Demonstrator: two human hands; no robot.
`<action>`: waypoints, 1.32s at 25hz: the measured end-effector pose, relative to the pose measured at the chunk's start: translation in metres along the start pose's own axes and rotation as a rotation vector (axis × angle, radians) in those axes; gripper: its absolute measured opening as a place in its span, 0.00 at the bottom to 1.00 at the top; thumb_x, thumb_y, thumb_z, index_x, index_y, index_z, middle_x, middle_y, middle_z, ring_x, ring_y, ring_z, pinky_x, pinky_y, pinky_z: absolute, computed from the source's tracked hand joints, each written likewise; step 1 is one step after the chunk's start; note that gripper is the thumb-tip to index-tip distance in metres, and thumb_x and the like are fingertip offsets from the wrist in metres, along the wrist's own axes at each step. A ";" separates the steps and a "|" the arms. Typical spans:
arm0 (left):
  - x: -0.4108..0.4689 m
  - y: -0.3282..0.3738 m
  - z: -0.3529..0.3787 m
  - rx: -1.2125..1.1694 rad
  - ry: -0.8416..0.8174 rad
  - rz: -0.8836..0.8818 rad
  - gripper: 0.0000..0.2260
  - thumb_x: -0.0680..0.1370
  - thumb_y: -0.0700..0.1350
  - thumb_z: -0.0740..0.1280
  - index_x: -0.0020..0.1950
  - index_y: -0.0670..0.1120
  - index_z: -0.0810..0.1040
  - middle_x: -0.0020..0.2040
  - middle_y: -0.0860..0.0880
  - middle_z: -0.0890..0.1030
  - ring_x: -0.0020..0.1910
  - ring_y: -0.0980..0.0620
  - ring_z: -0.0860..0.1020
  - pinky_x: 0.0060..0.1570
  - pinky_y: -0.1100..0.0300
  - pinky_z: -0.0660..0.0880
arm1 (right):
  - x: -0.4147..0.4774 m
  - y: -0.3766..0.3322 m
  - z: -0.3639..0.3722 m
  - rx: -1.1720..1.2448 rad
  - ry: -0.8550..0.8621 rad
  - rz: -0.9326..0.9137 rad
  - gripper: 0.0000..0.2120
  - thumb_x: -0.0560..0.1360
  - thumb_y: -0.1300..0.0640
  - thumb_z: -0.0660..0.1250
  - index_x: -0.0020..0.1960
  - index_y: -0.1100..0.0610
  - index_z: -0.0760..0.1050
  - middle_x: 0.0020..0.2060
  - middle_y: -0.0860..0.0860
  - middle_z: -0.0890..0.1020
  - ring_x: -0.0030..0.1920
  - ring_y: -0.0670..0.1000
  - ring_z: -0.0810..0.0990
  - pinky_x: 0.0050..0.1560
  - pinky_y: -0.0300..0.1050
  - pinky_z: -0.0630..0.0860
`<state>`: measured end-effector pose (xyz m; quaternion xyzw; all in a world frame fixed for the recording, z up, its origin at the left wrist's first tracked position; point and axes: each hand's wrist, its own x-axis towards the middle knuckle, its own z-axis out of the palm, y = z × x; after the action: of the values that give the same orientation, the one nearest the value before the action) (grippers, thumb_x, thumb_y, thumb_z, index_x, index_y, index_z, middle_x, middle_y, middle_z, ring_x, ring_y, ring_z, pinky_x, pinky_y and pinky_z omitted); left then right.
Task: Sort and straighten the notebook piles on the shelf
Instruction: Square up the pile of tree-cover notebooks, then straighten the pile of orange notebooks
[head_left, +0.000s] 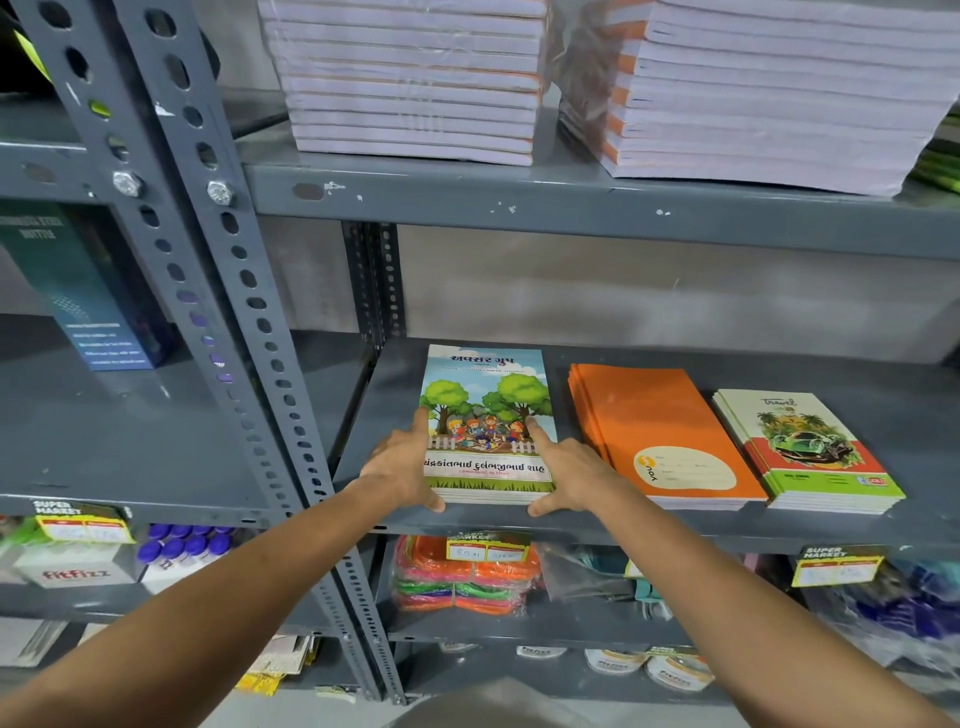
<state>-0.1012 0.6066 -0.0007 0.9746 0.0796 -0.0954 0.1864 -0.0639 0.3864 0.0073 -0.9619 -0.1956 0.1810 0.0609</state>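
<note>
Three notebook piles lie on the grey middle shelf (649, 527). The left pile (485, 384) has a cover with trees and children. My left hand (402, 465) holds its left near corner, thumb under the front edge and index finger on the cover. My right hand (569, 475) holds the right near corner the same way. An orange pile (660, 415) lies to the right, slightly fanned. A green-and-white "Travel" pile (805, 447) with a car picture lies at the far right, angled.
The upper shelf (571, 200) carries two tall stacks of wrapped notebooks (415, 78). A perforated steel upright (244, 312) stands left of the piles. A blue box (88, 291) sits on the left unit. Below hang price tags (485, 551) over colourful packets (457, 582).
</note>
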 end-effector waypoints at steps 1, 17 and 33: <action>-0.001 0.000 0.001 0.000 0.008 -0.001 0.48 0.59 0.47 0.84 0.69 0.48 0.57 0.53 0.44 0.79 0.54 0.43 0.78 0.55 0.48 0.78 | -0.001 0.000 0.000 0.017 0.002 -0.001 0.57 0.66 0.48 0.78 0.79 0.49 0.39 0.58 0.58 0.75 0.55 0.57 0.77 0.47 0.46 0.72; 0.027 -0.013 0.002 -0.303 0.070 -0.261 0.15 0.81 0.52 0.59 0.54 0.44 0.82 0.50 0.44 0.84 0.48 0.44 0.82 0.47 0.56 0.78 | 0.012 -0.002 0.004 0.504 0.222 0.407 0.19 0.81 0.48 0.58 0.37 0.59 0.68 0.32 0.52 0.72 0.36 0.53 0.74 0.34 0.45 0.67; 0.024 0.038 0.003 0.097 0.059 -0.170 0.27 0.81 0.58 0.53 0.71 0.39 0.65 0.68 0.39 0.69 0.65 0.39 0.72 0.59 0.46 0.73 | -0.004 -0.003 -0.026 0.260 0.269 0.279 0.13 0.77 0.62 0.62 0.34 0.62 0.71 0.31 0.52 0.74 0.40 0.55 0.76 0.38 0.44 0.72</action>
<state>-0.0716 0.5736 0.0044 0.9746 0.1625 -0.0860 0.1277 -0.0589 0.3859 0.0330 -0.9792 -0.0260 0.0815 0.1840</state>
